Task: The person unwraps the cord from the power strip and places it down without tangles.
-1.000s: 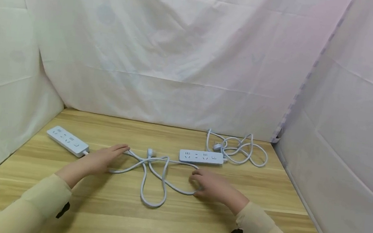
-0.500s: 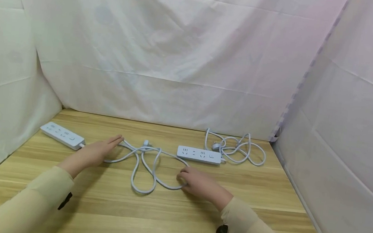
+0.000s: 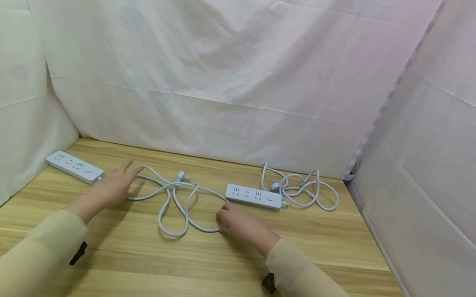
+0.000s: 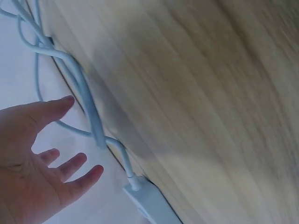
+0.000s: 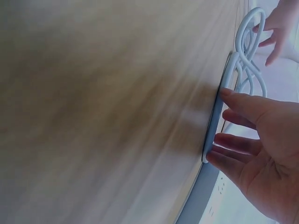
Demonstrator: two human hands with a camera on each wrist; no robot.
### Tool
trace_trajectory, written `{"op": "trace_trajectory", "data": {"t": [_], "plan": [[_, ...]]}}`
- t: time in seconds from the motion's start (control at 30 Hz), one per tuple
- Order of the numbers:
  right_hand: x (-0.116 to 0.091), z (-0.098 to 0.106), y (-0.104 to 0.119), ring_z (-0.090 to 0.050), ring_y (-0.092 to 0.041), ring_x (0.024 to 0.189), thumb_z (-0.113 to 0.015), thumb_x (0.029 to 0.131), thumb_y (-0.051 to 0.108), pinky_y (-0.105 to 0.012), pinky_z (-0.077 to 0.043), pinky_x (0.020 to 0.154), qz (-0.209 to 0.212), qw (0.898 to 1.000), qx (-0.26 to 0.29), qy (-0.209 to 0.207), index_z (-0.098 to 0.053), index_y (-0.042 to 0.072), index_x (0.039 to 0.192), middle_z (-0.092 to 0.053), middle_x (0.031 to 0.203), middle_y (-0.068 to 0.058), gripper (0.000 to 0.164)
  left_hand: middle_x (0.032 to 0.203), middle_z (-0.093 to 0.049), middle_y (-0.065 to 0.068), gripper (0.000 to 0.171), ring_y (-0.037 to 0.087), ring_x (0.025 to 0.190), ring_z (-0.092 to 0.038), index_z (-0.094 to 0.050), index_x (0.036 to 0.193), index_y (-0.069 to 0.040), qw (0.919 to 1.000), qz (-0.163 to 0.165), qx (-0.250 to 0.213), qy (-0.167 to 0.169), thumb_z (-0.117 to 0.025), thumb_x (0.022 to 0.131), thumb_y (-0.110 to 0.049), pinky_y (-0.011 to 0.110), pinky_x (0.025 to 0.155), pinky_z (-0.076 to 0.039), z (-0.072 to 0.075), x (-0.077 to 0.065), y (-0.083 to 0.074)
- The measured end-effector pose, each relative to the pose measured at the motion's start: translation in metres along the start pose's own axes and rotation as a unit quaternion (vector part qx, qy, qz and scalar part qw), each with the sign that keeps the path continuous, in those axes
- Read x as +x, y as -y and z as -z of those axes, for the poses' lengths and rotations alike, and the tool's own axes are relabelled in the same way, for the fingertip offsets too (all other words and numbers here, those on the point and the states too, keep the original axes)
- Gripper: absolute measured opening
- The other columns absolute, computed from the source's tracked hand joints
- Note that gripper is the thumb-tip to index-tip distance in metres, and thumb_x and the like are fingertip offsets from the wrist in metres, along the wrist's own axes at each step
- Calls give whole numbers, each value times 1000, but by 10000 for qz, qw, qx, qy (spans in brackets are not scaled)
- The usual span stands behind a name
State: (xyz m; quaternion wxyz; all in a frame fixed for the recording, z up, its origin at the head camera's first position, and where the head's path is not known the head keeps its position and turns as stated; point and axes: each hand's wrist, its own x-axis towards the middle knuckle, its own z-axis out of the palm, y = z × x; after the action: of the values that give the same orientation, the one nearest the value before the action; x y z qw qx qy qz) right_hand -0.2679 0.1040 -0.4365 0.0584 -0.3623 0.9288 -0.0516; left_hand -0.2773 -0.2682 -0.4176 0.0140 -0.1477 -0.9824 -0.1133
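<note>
A white power strip [image 3: 73, 166] lies at the left of the table, its looped white cord [image 3: 171, 234] spread toward the middle with a plug [image 3: 181, 176] at the far side. My left hand [image 3: 109, 188] is near the cord's left loops; in the left wrist view its thumb and fingers are spread, with nothing between them. My right hand [image 3: 242, 224] is at the cord's right end. In the right wrist view, thumb and fingertips touch the cord [image 5: 217, 114] along its outer bend, wide apart from each other.
Beyond my right hand lies a second white power strip [image 3: 254, 196]. Its tangled cord [image 3: 330, 210] lies toward the back right corner. White cloth [image 3: 222, 128] hangs behind the wooden table [image 3: 165, 280] and along both sides.
My right hand has moved left and away from me, and the cord's loops have shifted the same way. My left hand has moved left, its fingers now spread. The left power strip has shifted left.
</note>
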Motion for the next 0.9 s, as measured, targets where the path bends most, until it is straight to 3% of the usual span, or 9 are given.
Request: {"op": "trace_trajectory", "data": {"t": [0.37, 0.63, 0.9], "plan": [[26, 3, 7, -59, -14, 95, -75, 87, 22, -26, -48, 83, -111, 9997, -173, 162, -65, 9, 120, -58, 108, -5, 37, 143, -31, 38, 61, 63, 114, -42, -44, 138, 4, 9983, -434, -18, -384, -71, 88, -17, 69, 91, -35, 2, -16, -15], [43, 5, 9, -57, -15, 94, -73, 89, 20, -28, -47, 84, -95, 9994, -311, 134, -67, 10, 119, -60, 105, -4, 32, 135, -43, 34, 57, 57, 121, -41, -47, 135, 6, 9949, -764, -155, -639, -71, 89, -18, 66, 95, -34, 6, -29, -29], [45, 12, 15, -57, -16, 103, -68, 93, 25, -29, -47, 88, -20, 9979, -615, 216, -64, 14, 126, -59, 114, -3, 34, 139, -43, 30, 61, 55, 118, -46, -45, 139, 3, 9964, -741, -30, -421, -70, 90, -24, 64, 92, -39, 11, -34, -52]]}}
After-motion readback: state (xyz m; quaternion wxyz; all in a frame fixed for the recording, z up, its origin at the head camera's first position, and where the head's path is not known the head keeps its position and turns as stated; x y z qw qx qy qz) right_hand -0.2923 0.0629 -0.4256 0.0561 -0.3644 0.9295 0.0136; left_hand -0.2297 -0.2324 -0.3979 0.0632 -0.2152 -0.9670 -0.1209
